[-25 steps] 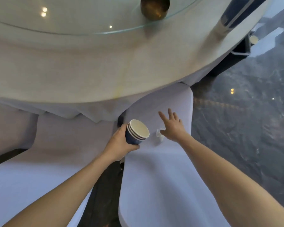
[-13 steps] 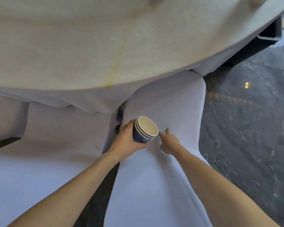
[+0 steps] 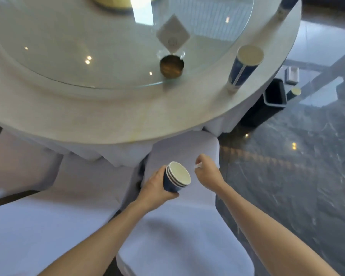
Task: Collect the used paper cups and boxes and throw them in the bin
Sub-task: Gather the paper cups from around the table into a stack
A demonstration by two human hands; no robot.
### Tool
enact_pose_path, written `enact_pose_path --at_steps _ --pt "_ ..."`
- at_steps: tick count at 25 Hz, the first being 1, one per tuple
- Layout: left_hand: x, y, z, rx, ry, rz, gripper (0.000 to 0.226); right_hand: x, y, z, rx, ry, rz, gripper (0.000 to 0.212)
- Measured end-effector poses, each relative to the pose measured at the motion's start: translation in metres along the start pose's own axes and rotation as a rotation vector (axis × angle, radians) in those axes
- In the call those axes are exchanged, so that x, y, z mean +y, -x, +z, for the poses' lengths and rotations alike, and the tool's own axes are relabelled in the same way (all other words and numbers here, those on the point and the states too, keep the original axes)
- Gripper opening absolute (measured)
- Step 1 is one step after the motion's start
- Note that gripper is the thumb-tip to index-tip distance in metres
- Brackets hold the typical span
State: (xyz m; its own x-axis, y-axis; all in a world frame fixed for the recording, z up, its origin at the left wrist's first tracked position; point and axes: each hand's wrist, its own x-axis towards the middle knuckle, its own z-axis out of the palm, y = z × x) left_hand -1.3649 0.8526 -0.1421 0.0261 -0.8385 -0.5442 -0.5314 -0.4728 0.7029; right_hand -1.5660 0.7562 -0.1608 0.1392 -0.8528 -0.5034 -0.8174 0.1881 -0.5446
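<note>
Lifted right hand (image 3: 206, 172) perhaps pinches scrap beside nested cups (image 3: 176, 179).

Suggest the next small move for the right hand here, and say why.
Probably drop the small white scrap pinched in the right hand into the stacked blue paper cups held by the left hand: their white mouth is open, tilted toward that hand and close beside it.

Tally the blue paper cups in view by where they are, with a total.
Left hand grip: 3, nested stack
Table: 2, near cup and edge cup cut off at the frame top
Floor by the bin: 1, floor cup
Total: 6
</note>
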Motion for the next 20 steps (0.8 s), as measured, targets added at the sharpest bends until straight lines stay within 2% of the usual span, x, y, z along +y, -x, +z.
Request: enact_pose_path --at_steps 4,8,13,15,17,20 --pt "0.041 0.044 0.020 0.116 0.041 0.018 0.088 -0.045 0.043 -0.067 0.120 -0.208 -0.177 0.006" --pt "0.084 0.072 0.035 0.220 0.117 0.071 0.080 -0.064 0.096 -0.099 0.084 -0.278 -0.331 0.012" --pt "0.108 0.091 0.041 0.299 0.112 0.159 0.077 -0.053 0.160 -0.110 -0.041 -0.100 -0.551 0.025" --pt "0.111 0.090 0.043 0.290 0.134 0.200 0.075 -0.042 0.173 -0.108 0.002 0.103 -0.635 0.032" --pt "0.114 0.084 0.046 0.269 0.176 0.220 0.077 -0.031 0.176 -0.110 0.069 0.221 -0.609 0.038" --pt "0.121 0.092 0.052 0.246 0.167 0.267 0.081 -0.026 0.179 -0.115 -0.002 0.219 -0.527 0.042"
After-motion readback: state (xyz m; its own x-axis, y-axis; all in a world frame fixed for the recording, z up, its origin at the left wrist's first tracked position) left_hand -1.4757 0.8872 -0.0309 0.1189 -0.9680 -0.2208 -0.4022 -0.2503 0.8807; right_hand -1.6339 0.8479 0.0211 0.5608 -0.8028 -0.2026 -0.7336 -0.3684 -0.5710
